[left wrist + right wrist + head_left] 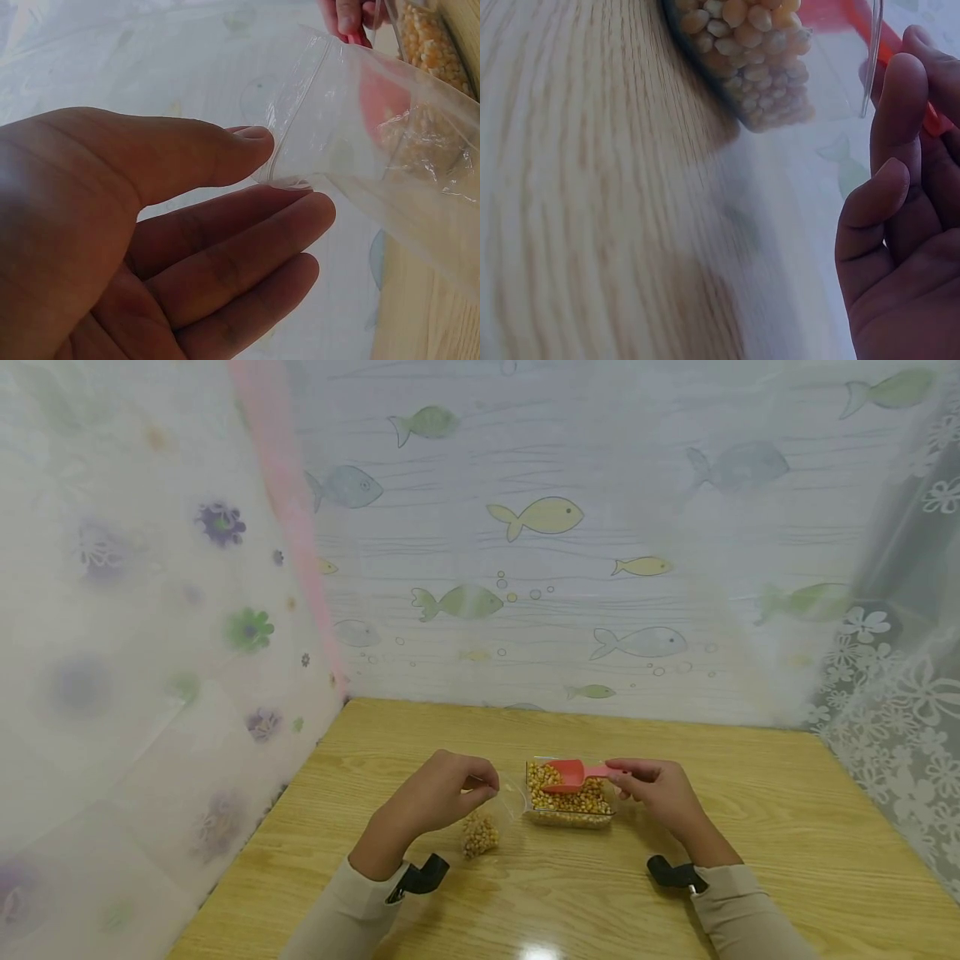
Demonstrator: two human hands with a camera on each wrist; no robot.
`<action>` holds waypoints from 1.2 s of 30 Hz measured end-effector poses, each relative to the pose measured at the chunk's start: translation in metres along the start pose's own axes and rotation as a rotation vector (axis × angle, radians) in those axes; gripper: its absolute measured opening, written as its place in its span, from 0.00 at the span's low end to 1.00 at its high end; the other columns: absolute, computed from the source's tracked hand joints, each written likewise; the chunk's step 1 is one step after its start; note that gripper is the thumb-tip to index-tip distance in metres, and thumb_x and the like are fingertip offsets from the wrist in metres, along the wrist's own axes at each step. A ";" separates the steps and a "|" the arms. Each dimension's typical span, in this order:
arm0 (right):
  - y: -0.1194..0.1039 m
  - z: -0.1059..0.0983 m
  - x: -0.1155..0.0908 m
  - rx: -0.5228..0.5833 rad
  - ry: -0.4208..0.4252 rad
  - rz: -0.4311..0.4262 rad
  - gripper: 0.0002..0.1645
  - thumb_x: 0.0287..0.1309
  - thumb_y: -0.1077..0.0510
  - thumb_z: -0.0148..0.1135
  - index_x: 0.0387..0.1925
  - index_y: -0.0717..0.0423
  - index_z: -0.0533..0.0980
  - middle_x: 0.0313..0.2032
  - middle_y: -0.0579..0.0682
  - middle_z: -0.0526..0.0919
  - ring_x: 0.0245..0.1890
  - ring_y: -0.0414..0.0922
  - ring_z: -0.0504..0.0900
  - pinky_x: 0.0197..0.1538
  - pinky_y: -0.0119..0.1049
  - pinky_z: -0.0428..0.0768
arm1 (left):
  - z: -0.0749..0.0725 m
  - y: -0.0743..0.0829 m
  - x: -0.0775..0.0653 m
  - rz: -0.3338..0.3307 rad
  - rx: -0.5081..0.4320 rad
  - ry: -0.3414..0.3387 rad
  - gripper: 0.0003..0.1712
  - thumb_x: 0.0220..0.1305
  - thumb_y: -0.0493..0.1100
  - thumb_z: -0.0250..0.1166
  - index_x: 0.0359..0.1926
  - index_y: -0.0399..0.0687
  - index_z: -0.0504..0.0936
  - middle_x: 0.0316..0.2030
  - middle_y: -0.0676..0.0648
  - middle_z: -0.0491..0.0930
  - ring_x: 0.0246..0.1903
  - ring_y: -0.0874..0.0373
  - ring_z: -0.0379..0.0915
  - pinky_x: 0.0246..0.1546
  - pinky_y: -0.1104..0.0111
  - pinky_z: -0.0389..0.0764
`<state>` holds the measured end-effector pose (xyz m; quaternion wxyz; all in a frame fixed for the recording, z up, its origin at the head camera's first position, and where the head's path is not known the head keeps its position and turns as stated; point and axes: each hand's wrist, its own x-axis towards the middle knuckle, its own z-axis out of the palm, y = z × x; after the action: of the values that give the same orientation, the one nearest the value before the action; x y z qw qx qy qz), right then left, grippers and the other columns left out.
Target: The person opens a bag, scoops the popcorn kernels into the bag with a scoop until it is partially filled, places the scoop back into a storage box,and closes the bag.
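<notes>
My left hand (442, 789) pinches the upper edge of a clear zip bag (330, 97) between thumb and forefinger. Corn kernels (478, 837) lie gathered at the bottom of that bag, close to the tabletop. In my right hand (663, 792) is the handle of a red scoop (564, 776). The scoop's bowl lies over the kernels in a clear rectangular container (573, 818), just right of the bag. Through the bag's film, the left wrist view shows the scoop blurred. How much the scoop carries cannot be made out.
The wooden table (675, 902) runs back to a sheet printed with fish (547, 517). A flowered sheet (112, 693) hangs along the left, another along the right. A black wrist mount (423, 874) sits on the left sleeve, with a similar one (671, 872) on the right.
</notes>
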<state>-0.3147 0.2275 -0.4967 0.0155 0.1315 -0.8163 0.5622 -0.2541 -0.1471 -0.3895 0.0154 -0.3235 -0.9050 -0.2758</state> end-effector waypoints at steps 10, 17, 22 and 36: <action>0.005 -0.003 0.000 0.054 0.008 0.012 0.23 0.69 0.48 0.68 0.58 0.56 0.84 0.36 0.66 0.87 0.32 0.47 0.85 0.25 0.37 0.73 | -0.001 0.000 -0.001 -0.005 0.005 -0.006 0.05 0.74 0.41 0.66 0.42 0.56 0.88 0.41 0.57 0.87 0.43 0.63 0.86 0.46 0.70 0.85; 0.005 -0.004 0.000 0.070 0.023 0.001 0.24 0.69 0.49 0.68 0.59 0.60 0.83 0.35 0.65 0.87 0.31 0.42 0.83 0.24 0.38 0.72 | -0.002 0.003 -0.001 -0.006 0.001 0.006 0.05 0.74 0.41 0.66 0.42 0.56 0.88 0.40 0.57 0.88 0.42 0.64 0.86 0.45 0.70 0.85; 0.004 -0.005 -0.001 0.073 0.027 -0.013 0.26 0.70 0.49 0.67 0.59 0.64 0.82 0.32 0.61 0.87 0.32 0.43 0.84 0.31 0.39 0.79 | -0.002 0.005 -0.002 -0.010 -0.003 0.015 0.05 0.74 0.42 0.66 0.42 0.56 0.88 0.40 0.57 0.88 0.41 0.65 0.86 0.45 0.70 0.85; 0.003 -0.012 -0.009 0.170 0.027 -0.033 0.28 0.72 0.52 0.66 0.61 0.70 0.78 0.37 0.57 0.87 0.34 0.39 0.85 0.42 0.37 0.87 | 0.000 0.020 -0.008 -0.028 -0.003 0.024 0.04 0.74 0.42 0.66 0.42 0.56 0.87 0.40 0.58 0.87 0.41 0.66 0.86 0.45 0.70 0.85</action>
<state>-0.3080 0.2418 -0.4965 0.0245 0.1385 -0.7631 0.6307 -0.2359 -0.1393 -0.3811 0.0217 -0.3076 -0.9088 -0.2812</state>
